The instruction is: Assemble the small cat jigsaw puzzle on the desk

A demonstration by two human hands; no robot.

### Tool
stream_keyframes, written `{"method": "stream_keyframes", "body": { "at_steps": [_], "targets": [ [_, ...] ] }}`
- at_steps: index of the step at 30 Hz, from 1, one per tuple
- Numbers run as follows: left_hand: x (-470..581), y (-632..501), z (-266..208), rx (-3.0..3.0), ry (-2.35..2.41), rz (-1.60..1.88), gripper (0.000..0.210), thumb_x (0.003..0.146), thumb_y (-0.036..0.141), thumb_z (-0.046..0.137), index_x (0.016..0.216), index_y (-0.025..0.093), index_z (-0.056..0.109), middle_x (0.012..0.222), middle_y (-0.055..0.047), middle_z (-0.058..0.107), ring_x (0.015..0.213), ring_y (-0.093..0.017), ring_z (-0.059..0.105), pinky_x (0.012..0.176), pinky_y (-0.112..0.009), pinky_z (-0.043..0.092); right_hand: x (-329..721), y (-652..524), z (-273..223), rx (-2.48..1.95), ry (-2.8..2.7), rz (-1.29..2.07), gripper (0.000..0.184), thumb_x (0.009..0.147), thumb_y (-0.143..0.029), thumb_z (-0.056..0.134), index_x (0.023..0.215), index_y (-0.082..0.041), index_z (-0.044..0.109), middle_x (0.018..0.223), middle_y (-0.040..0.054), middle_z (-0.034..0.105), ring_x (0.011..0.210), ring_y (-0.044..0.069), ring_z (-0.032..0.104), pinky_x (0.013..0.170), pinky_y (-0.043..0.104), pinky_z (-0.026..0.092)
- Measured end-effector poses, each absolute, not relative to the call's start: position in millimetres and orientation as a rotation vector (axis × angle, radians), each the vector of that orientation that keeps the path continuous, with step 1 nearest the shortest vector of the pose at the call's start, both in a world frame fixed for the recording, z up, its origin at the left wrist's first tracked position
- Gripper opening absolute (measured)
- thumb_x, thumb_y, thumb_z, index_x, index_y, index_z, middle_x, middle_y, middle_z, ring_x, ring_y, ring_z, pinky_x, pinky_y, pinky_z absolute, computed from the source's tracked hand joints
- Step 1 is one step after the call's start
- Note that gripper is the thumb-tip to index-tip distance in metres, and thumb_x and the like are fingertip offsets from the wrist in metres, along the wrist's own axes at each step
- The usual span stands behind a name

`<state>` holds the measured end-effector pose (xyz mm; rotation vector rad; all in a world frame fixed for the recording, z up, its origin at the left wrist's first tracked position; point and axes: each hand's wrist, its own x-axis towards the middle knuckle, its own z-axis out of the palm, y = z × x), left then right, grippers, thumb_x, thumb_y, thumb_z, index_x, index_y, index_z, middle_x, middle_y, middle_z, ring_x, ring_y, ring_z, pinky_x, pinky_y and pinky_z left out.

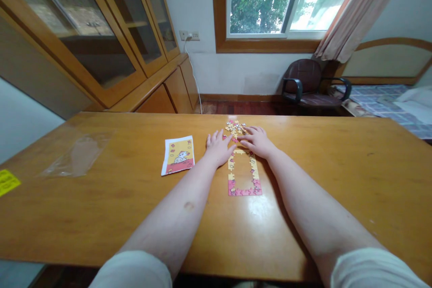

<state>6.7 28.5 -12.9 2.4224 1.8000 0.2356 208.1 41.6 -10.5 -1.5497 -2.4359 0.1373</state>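
A jigsaw puzzle border [245, 192], pink at the near end and yellow farther up, lies on the table with bare wood inside it. Beyond its far end is a heap of loose puzzle pieces [233, 126], several of them face down. My left hand [219, 148] rests with fingers spread at the border's far left corner, beside the heap. From the right, my right hand [259, 142] reaches to the near side of the heap, fingers stretched out. A few pink and yellow pieces lie between both hands; whether the fingertips touch them is too small to tell.
The wooden table [118, 216] carries a picture sheet [178, 157] left of my left hand, a clear plastic bag [81, 155] farther left and a yellow label [8, 182] at the edge. Behind are a glass-door cabinet [138, 76], an armchair [305, 81] and a bed [381, 103].
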Motion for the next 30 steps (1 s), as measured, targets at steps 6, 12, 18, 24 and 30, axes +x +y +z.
{"method": "stream_keyframes", "body": {
  "at_steps": [6, 12, 18, 24, 30],
  "targets": [
    [6.1, 29.6, -10.9, 2.411, 1.854, 0.305, 0.055, 0.09, 0.057, 0.035, 0.131, 0.026, 0.054, 0.149, -0.013, 0.04, 0.139, -0.032, 0.03, 0.114, -0.053, 0.02, 200.0, 40.2, -9.7, -1.671, -2.423, 0.079, 0.056, 0.092, -0.062, 0.035, 0.14, -0.035, 0.047, 0.153, 0.0081, 0.033, 0.137, 0.032, 0.029, 0.111, 0.055, 0.016],
    [3.9, 32.7, -12.8, 2.307, 1.969, 0.331, 0.055, 0.09, 0.054, 0.039, 0.132, 0.021, 0.052, 0.148, -0.014, 0.041, 0.137, -0.032, 0.033, 0.113, -0.051, 0.023, 200.7, 38.9, -8.5, -1.714, -2.426, 0.09, 0.055, 0.092, -0.062, 0.033, 0.132, -0.033, 0.056, 0.152, 0.0075, 0.036, 0.137, 0.033, 0.029, 0.111, 0.055, 0.016],
    [3.7, 32.9, -13.7, 2.333, 1.921, 0.339, 0.054, 0.089, 0.054, 0.039, 0.133, 0.024, 0.052, 0.149, -0.011, 0.04, 0.138, -0.032, 0.03, 0.114, -0.051, 0.021, 196.5, 38.2, -11.2, -1.689, -2.441, 0.058, 0.058, 0.092, -0.061, 0.035, 0.142, -0.033, 0.044, 0.155, 0.0087, 0.03, 0.139, 0.033, 0.026, 0.111, 0.056, 0.016],
    [1.5, 35.5, -10.4, 2.287, 1.98, 0.383, 0.048, 0.089, 0.041, 0.042, 0.13, 0.019, 0.055, 0.144, -0.012, 0.046, 0.134, -0.029, 0.037, 0.113, -0.046, 0.025, 199.8, 30.9, 5.8, -1.543, -2.379, 0.054, 0.049, 0.095, -0.049, 0.038, 0.133, -0.024, 0.055, 0.144, 0.0095, 0.047, 0.13, 0.029, 0.04, 0.111, 0.051, 0.022],
    [-2.2, 38.2, -11.5, 2.243, 2.02, 0.444, 0.04, 0.089, 0.031, 0.041, 0.123, 0.022, 0.061, 0.138, -0.009, 0.052, 0.129, -0.026, 0.042, 0.111, -0.043, 0.03, 187.4, 43.0, 19.3, -1.605, -2.359, 0.07, 0.043, 0.096, -0.043, 0.037, 0.124, -0.021, 0.062, 0.129, 0.0104, 0.06, 0.117, 0.027, 0.052, 0.103, 0.043, 0.035]
  ]
}}
